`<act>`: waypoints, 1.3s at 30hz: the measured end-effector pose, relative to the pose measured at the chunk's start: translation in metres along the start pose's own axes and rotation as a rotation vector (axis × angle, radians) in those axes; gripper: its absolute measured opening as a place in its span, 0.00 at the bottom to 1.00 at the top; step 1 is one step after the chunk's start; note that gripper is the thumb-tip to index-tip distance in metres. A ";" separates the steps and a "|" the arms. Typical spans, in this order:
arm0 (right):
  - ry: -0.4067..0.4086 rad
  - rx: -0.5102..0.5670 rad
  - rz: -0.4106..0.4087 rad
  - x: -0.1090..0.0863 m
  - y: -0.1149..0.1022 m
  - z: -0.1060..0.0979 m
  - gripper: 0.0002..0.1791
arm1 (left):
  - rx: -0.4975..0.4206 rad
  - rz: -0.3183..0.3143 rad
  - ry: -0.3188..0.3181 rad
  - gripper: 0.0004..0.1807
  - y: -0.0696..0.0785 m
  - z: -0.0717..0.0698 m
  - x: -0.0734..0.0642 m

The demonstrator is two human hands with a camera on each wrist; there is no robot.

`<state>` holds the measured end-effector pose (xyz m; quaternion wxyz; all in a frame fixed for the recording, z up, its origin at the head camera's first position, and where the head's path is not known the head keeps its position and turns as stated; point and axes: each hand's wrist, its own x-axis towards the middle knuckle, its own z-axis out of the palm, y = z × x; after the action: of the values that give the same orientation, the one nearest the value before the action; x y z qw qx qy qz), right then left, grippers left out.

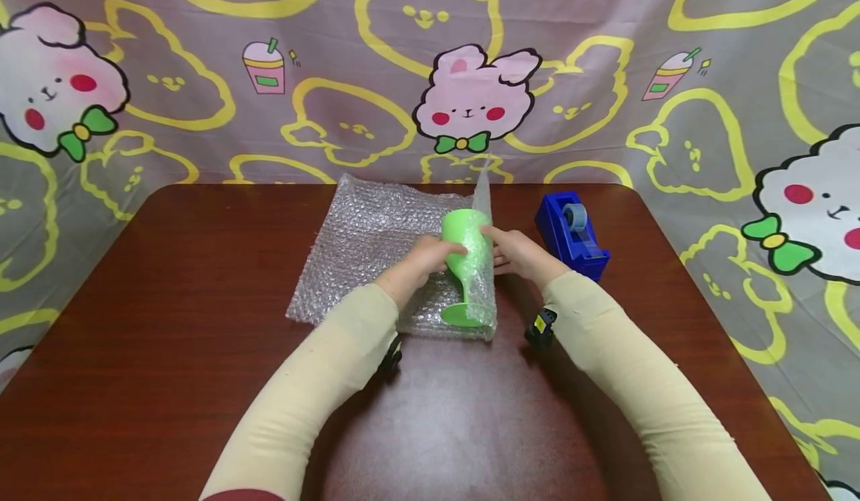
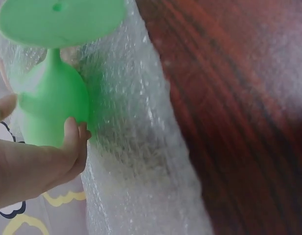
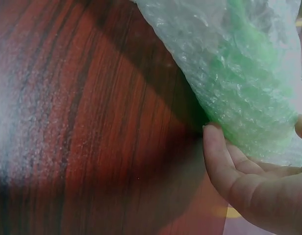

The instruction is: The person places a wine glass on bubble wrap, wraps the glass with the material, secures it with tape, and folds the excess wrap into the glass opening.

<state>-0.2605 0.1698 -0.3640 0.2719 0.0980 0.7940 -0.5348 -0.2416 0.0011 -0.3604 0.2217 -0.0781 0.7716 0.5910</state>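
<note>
A light green plastic goblet (image 1: 460,225) lies on its side on a sheet of bubble wrap (image 1: 369,243), its foot toward the person. My left hand (image 1: 425,256) grips the bowl, thumb on top; in the left wrist view its fingers curl about the goblet (image 2: 55,103). The sheet's right edge is lifted and folded up over the goblet's right side. There my right hand (image 1: 522,253) holds the folded bubble wrap against the bowl, thumb above and fingers beneath. Through the bubble wrap (image 3: 254,88) in the right wrist view, green shows faintly.
A blue tape dispenser (image 1: 571,236) with a roll of clear tape stands right of the right hand. All lies on a dark reddish-brown wooden table (image 1: 188,299). Behind the table's far edge hangs a patterned cloth (image 1: 376,53) with cartoon rabbits.
</note>
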 end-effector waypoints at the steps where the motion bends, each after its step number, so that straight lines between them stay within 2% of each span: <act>1: 0.005 0.006 0.008 0.000 0.000 0.000 0.37 | -0.008 -0.007 0.003 0.31 0.001 0.000 0.001; 5: 0.020 0.011 0.021 0.000 -0.001 0.000 0.36 | -0.017 -0.024 0.027 0.38 0.006 0.001 0.003; 12: 0.029 0.007 0.033 0.001 -0.005 0.002 0.36 | 0.114 -0.017 0.096 0.41 0.006 0.001 0.005; 17: 0.030 0.000 0.054 0.001 -0.007 0.003 0.37 | 0.056 -0.012 0.088 0.40 0.006 0.000 0.006; 24: -0.012 -0.017 0.023 0.002 -0.005 0.002 0.37 | -0.118 -0.042 0.024 0.36 0.003 -0.003 0.007; 28: -0.070 0.019 0.001 0.003 -0.002 0.000 0.38 | -0.146 -0.064 -0.003 0.39 0.001 -0.006 0.009; 32: -0.129 0.043 0.001 0.007 0.001 -0.001 0.39 | -0.169 -0.074 -0.015 0.37 0.000 -0.007 0.011; 39: -0.133 0.043 0.008 0.008 0.000 0.003 0.38 | -0.252 -0.092 -0.034 0.29 -0.002 -0.011 0.012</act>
<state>-0.2664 0.1665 -0.3692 0.3241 0.0715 0.7620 -0.5561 -0.2545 -0.0083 -0.3656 0.2500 -0.1307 0.6831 0.6737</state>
